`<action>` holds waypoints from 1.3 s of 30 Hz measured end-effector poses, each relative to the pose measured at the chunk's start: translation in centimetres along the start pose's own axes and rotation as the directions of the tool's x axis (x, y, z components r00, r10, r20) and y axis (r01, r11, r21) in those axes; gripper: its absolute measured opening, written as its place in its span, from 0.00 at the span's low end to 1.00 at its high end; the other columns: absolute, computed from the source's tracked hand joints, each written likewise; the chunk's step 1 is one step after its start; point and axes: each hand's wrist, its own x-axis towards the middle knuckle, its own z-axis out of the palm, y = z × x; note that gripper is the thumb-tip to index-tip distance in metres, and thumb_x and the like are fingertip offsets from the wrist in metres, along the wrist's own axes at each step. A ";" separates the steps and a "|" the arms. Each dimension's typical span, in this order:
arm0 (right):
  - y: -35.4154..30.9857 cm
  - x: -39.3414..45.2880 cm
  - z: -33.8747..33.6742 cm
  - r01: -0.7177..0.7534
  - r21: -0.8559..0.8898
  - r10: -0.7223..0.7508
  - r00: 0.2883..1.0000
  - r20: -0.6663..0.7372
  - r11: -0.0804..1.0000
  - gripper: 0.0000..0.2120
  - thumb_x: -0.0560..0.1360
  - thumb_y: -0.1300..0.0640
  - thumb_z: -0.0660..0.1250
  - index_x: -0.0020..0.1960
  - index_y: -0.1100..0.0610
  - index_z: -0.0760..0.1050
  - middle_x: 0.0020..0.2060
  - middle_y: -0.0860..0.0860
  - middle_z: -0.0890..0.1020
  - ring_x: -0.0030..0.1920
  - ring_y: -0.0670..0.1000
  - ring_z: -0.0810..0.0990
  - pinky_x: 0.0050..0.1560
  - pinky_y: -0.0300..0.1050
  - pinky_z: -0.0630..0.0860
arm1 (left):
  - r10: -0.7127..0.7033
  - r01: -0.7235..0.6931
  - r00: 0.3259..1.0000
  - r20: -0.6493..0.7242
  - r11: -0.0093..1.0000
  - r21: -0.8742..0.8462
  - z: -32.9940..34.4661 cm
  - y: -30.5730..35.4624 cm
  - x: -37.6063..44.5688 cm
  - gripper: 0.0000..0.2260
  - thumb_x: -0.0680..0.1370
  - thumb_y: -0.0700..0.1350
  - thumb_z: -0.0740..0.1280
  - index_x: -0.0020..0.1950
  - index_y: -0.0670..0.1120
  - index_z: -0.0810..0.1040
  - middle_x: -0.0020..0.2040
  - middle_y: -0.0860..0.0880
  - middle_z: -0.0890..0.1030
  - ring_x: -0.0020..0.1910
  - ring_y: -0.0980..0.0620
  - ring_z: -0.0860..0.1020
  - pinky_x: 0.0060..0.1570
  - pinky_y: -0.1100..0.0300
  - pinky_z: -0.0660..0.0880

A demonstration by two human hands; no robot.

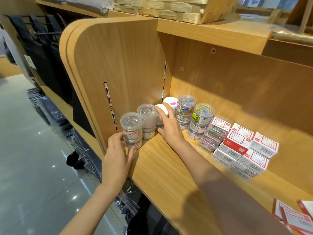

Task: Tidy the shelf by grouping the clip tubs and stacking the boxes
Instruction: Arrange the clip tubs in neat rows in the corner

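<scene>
Stacked clear clip tubs line the wooden shelf's (166,170) left side. My left hand (116,156) curls round the front stack of silver-clip tubs (131,128) at the shelf's corner. A second clear stack (147,121) stands behind it. My right hand (169,126) grips a white-lidded tub (160,112); another white-lidded tub (171,101) stands behind. Two stacks of coloured-clip tubs (186,109) (201,119) follow to the right. Clear flat boxes of coloured clips (213,134) and stacked red-and-white boxes (243,150) sit further right.
The shelf's side panel (118,65) rises at the left with metal slotted strips. More red-and-white boxes (294,216) lie at the lower right. A woven basket (169,7) sits on the top board. Bagged dark goods and a glossy floor (33,150) lie to the left.
</scene>
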 end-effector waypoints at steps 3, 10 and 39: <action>0.2 0.0 0.3 0.010 0.055 -0.008 0.999 -0.045 0.998 0.39 0.67 0.68 0.69 0.70 0.45 0.58 0.73 0.46 0.50 0.64 0.58 0.69 0.60 0.55 0.73 | -0.091 0.090 0.996 -0.011 0.992 -0.084 0.2 0.3 0.0 0.22 0.73 0.47 0.69 0.62 0.46 0.65 0.57 0.48 0.74 0.51 0.52 0.78 0.43 0.51 0.78; 0.3 -1.4 0.0 -0.004 -0.021 0.001 0.992 -0.125 1.000 0.36 0.68 0.64 0.71 0.69 0.45 0.59 0.72 0.49 0.51 0.62 0.57 0.70 0.54 0.56 0.76 | -0.101 0.100 0.995 0.001 0.991 -0.093 0.1 0.3 0.4 0.23 0.72 0.48 0.69 0.64 0.46 0.64 0.58 0.48 0.73 0.51 0.51 0.77 0.47 0.50 0.78; -1.9 4.9 -7.8 -0.001 -0.168 -0.028 0.985 -0.170 0.986 0.30 0.69 0.56 0.72 0.67 0.51 0.64 0.68 0.57 0.58 0.63 0.60 0.68 0.57 0.59 0.73 | -0.139 0.141 0.990 0.024 0.971 -0.192 1.1 0.9 0.9 0.22 0.73 0.46 0.69 0.64 0.48 0.63 0.59 0.50 0.71 0.52 0.52 0.76 0.49 0.47 0.78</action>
